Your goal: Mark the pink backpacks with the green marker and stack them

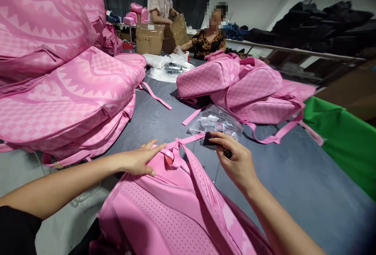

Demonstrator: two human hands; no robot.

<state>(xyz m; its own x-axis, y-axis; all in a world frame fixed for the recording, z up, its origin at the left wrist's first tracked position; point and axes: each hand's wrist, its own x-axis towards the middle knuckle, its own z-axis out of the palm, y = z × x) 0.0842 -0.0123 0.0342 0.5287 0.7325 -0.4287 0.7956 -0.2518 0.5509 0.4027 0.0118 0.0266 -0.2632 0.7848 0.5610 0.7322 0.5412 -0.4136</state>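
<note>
In front of me a pink backpack (164, 216) lies with its dotted back panel up and a shoulder strap (205, 176) running across it. My left hand (141, 159) is spread over its top edge, beside the carry loop. My right hand (235, 157) is closed on a small black object (208, 139); a flat dark piece shows at the fingertips and a rounded dark end below them, but its kind is unclear. A thin pink webbing strip (190, 139) stretches from the carry loop to these fingers. Just beyond lies a clear plastic bag (217, 122) with small items inside.
Pink patterned backpacks (88, 90) are piled high on the left. More pink backpacks (249, 86) lie at the back right of the grey table (293, 184), near a green sheet (340, 141). Two people are behind the table, near cardboard boxes (149, 39) and plastic packaging (170, 69).
</note>
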